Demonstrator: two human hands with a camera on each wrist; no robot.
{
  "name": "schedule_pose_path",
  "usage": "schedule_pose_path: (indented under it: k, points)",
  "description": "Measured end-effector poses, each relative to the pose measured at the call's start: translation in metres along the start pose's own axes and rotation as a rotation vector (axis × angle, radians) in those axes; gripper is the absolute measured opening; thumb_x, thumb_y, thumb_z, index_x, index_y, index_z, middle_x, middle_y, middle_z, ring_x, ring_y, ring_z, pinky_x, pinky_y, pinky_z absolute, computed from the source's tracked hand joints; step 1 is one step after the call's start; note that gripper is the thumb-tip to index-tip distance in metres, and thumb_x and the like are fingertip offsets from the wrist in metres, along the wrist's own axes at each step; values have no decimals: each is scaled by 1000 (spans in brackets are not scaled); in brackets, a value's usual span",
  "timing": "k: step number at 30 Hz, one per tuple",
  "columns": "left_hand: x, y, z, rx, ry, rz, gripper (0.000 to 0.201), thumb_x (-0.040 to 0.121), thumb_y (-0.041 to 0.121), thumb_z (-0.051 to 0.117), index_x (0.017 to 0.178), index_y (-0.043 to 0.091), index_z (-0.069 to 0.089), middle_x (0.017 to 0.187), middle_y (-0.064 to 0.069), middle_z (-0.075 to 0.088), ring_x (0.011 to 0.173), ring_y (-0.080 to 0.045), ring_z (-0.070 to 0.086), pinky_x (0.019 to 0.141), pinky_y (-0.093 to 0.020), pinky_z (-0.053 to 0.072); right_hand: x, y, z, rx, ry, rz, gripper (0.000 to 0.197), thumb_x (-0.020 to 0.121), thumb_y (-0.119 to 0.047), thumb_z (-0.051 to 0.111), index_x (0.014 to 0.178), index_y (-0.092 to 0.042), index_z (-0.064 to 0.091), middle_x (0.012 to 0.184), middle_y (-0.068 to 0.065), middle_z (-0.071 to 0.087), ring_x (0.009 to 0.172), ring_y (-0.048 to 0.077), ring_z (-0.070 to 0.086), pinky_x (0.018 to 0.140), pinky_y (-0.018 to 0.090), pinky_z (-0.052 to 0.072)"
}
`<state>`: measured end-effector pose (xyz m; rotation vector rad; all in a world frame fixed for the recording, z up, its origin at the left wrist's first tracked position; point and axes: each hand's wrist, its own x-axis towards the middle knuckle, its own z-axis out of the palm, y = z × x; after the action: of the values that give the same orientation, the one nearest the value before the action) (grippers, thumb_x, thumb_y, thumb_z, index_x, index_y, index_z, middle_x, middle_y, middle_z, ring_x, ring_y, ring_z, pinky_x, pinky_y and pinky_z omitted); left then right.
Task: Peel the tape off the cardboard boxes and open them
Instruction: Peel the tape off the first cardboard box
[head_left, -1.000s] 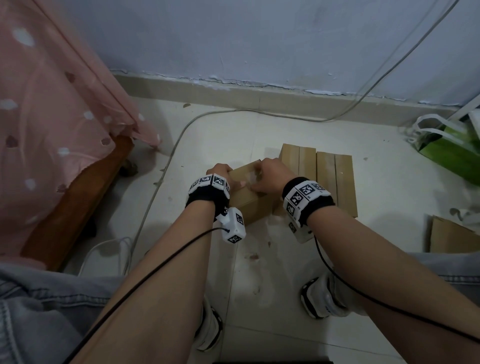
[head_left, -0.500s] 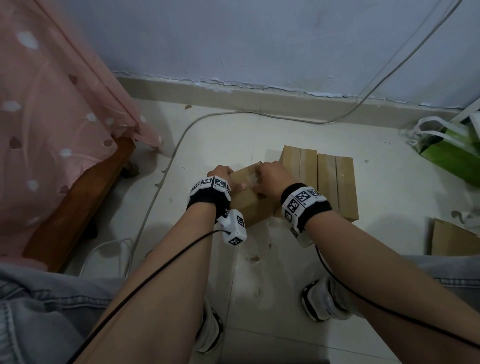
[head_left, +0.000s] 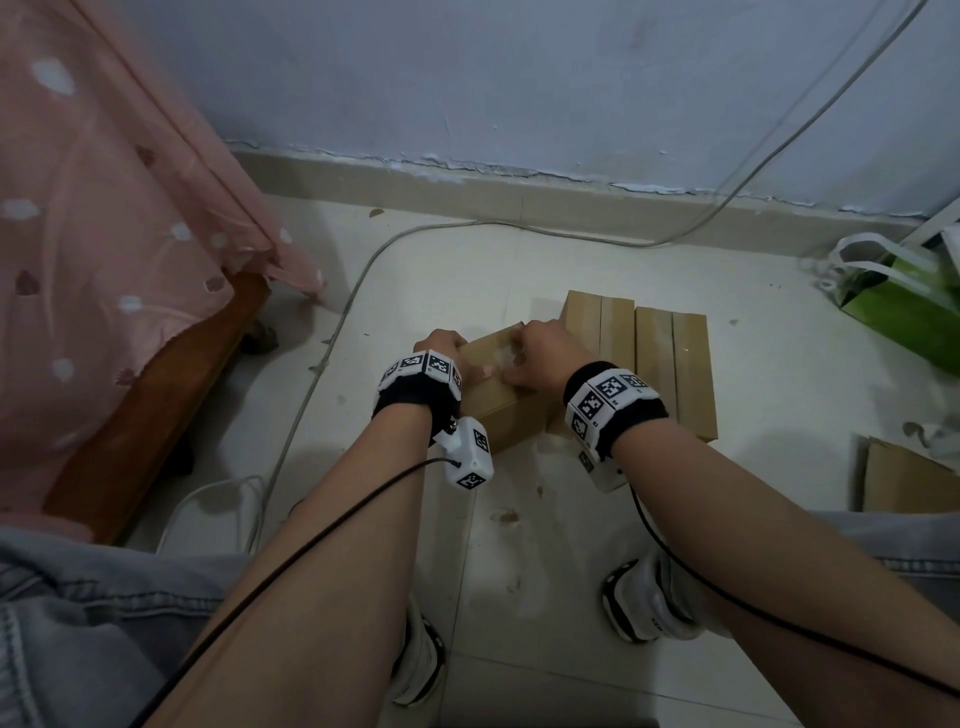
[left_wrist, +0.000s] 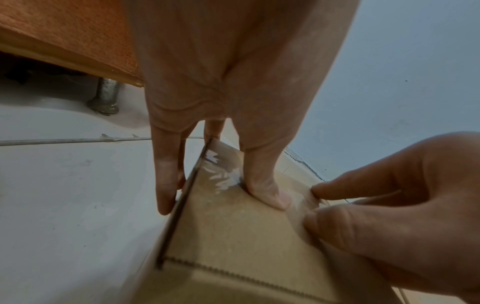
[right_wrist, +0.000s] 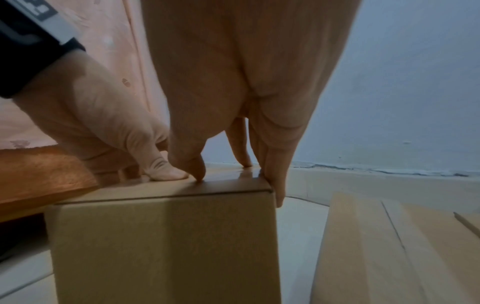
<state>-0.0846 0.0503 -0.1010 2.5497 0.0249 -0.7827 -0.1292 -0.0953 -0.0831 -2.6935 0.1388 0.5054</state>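
Note:
A small brown cardboard box (head_left: 501, 410) stands on the floor tiles in front of me, with clear tape (left_wrist: 221, 176) along its top. My left hand (head_left: 441, 344) grips the box's left side, fingers (left_wrist: 166, 185) down the side wall and thumb pressed on the top. My right hand (head_left: 543, 356) is on the top at the right. Its thumb and forefinger (left_wrist: 335, 187) pinch at the tape's edge beside the left thumb. In the right wrist view a right fingertip (right_wrist: 196, 169) digs into the top while other fingers hang over the right edge.
Several long cardboard boxes (head_left: 654, 364) lie side by side just right of the small box. A green bag (head_left: 904, 312) and flat cardboard (head_left: 909, 483) are at the far right. A wooden bed frame (head_left: 156, 384) under pink cloth is left; a cable (head_left: 317, 379) crosses the floor.
Hardly anything: both hands stay on the same box and the right fingers keep working at the same spot on its top.

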Motion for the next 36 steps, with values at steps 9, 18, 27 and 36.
schedule_pose_path:
  k: [9,18,27,36]
  points:
    - [-3,1,0,-1,7,21,58,82,39,76,131,13,58,132,-9,60,120,-27,57,89,-28,42,-3,-9,1,-71,-11,-10,30,86,-33,68,92,-6,56,95,12,56,84,25,53,69,30,45]
    - [-4,2,-2,-16,5,43,50,83,36,76,124,10,63,127,-12,63,116,-29,59,80,-24,40,-3,-11,0,-36,-5,18,46,85,-46,68,99,-3,58,98,15,60,88,28,58,70,31,47]
    - [-2,0,-3,-35,-22,42,51,82,38,77,121,10,64,119,-12,67,109,-29,63,77,-24,43,-5,-15,1,-48,-1,28,41,86,-43,70,95,-5,57,103,17,63,95,30,60,71,31,44]
    - [0,2,-4,-20,-41,39,47,84,32,76,123,8,63,120,-11,66,99,-26,62,73,-24,44,-9,-20,2,-36,9,42,39,92,-34,64,111,-1,55,115,18,57,105,32,57,74,30,39]
